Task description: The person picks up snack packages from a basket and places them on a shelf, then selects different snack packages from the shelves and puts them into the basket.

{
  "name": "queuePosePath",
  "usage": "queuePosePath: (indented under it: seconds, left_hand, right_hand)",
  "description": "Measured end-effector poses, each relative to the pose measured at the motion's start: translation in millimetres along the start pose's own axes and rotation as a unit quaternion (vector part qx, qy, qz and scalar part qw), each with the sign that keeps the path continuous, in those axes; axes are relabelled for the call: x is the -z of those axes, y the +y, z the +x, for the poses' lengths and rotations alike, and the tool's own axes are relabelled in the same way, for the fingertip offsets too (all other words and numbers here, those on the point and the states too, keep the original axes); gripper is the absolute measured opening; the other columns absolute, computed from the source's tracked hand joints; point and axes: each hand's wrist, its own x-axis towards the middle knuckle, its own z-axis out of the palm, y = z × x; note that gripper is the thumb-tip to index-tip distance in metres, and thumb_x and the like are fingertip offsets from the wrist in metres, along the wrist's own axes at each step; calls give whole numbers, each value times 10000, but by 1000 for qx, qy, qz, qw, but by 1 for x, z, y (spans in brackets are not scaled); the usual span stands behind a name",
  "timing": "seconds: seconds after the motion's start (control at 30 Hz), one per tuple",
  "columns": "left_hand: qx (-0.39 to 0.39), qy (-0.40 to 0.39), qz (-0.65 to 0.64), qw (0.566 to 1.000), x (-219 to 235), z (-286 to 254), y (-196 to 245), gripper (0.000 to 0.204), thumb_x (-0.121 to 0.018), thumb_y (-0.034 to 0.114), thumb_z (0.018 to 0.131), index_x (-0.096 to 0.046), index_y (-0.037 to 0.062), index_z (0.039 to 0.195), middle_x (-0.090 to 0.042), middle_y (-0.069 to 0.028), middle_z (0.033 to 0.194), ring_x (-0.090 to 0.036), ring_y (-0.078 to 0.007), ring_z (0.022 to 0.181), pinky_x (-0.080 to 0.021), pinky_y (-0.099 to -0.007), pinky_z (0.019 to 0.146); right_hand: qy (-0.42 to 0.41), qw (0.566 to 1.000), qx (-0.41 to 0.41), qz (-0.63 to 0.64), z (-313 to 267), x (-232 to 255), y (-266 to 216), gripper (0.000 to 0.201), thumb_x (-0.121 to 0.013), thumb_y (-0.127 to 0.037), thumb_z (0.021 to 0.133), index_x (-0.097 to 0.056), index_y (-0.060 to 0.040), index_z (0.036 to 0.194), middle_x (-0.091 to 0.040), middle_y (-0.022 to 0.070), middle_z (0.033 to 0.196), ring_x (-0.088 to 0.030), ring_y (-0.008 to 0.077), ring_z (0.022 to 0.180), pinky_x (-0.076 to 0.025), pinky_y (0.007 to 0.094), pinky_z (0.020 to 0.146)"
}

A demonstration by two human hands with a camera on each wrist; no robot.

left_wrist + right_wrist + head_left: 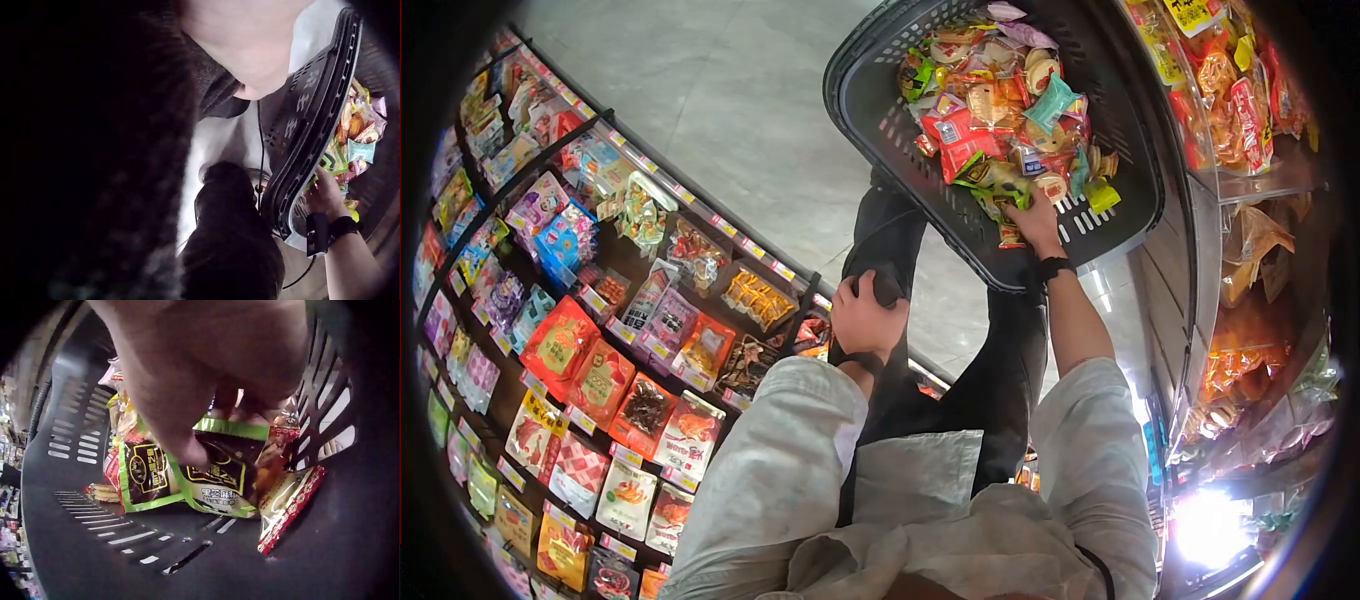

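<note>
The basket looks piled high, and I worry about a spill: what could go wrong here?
The snack packets are heaped toward one side of the basket, so digging with the right hand could push some over the rim. The fingers pinching the green-edged packet may drag its neighbours along. The left hand rests on the knee, not steadying anything.

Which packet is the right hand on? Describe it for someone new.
Find the dark basket full of snacks. At its near edge the right hand pinches a packet: dark brown, bright green border, yellow lettering. A matching packet lies alongside; the held one sits under the fingers.
</note>
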Motion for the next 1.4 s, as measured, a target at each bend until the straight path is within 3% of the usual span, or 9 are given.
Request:
queuePosePath:
  seconds: [0.13,0.27,0.37,0.5,0.7,0.8,0.9,1.07,1.4]
  left_hand:
    - [1,-4,3,1000,0,1,1,651,-824,354,679,-647,131,1264,-601,-223,1243,-599,-437,1101,-525,-540,929]
    - [-2,5,12,1000,-1,2,1,626,-821,352,692,-652,133,1254,-603,-214,1241,-599,-433,1107,-525,-538,929]
    - [1,14,18,1000,-3,3,0,607,-819,351,699,-657,134,1242,-607,-202,1238,-602,-427,1104,-526,-537,927]
    - [1,20,25,999,-5,2,0,592,-816,350,701,-662,135,1232,-613,-189,1230,-607,-421,1097,-529,-534,925]
    - [10,12,27,1000,-4,3,2,586,-809,343,699,-668,137,1229,-616,-188,1222,-611,-417,1089,-532,-532,916]
    - [6,18,29,999,-3,5,1,584,-806,344,700,-669,135,1228,-616,-187,1223,-612,-415,1089,-532,-531,915]
    - [6,18,33,999,0,7,2,583,-802,345,702,-671,135,1230,-618,-188,1222,-613,-415,1089,-533,-531,915]
    - [-3,25,36,999,4,11,1,582,-798,344,703,-672,133,1230,-621,-190,1221,-618,-416,1090,-534,-532,914]
    - [-31,33,27,999,16,21,2,561,-780,359,709,-685,131,1213,-634,-208,1214,-616,-426,1129,-531,-523,944]
  right_hand:
    - [-8,978,201,-62,-14,8,-20,428,-814,-212,782,-706,-94,1179,-715,149,1167,-646,341,1159,-497,421,1042]
    - [62,914,362,-173,-3,5,-39,403,-834,-221,791,-705,-86,1147,-605,146,1349,-602,345,1217,-469,436,1077]
    - [50,903,384,-186,22,-11,-46,454,-835,-226,793,-680,-84,1195,-551,149,1408,-597,361,1219,-477,445,1068]
    - [-18,955,256,-147,32,-19,-60,565,-838,-242,791,-620,-88,1289,-574,171,1350,-589,398,1231,-500,450,1041]
    - [11,962,246,-119,37,-24,-55,723,-853,-266,766,-522,-72,1378,-595,192,1301,-599,393,1221,-497,455,1042]
    - [-4,987,155,-35,37,-20,-63,760,-879,-291,729,-521,-61,1359,-586,211,1369,-584,382,1281,-485,441,1073]
    - [50,984,160,52,44,-34,-47,860,-892,-293,697,-498,-85,1433,-566,221,1426,-565,375,1326,-480,417,1092]
    - [-25,990,134,-28,44,-7,-62,912,-878,-281,694,-494,-104,1503,-641,219,1357,-627,374,1252,-514,427,1049]
    - [-14,986,141,-84,-87,77,-88,839,-815,-218,706,-533,-101,1487,-714,244,1161,-690,421,1061,-555,472,926]
